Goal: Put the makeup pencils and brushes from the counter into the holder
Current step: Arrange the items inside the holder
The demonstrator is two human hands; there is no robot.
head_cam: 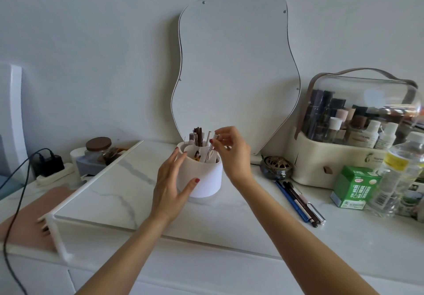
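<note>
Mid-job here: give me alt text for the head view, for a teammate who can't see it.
The right hand lowers a slim pencil into a white holder on the marble counter, while the left hand steadies the holder's side. More pencils lie on the counter to the right, beside a green box and a cosmetics case; a wavy mirror leans behind.

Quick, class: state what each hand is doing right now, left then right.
Left hand: open, cupped against the side of the white holder.
Right hand: closed, pinching a slim clear-capped pencil over the holder.

Home vanity: wall mirror (234,69), clear cosmetics case (358,120)
</note>
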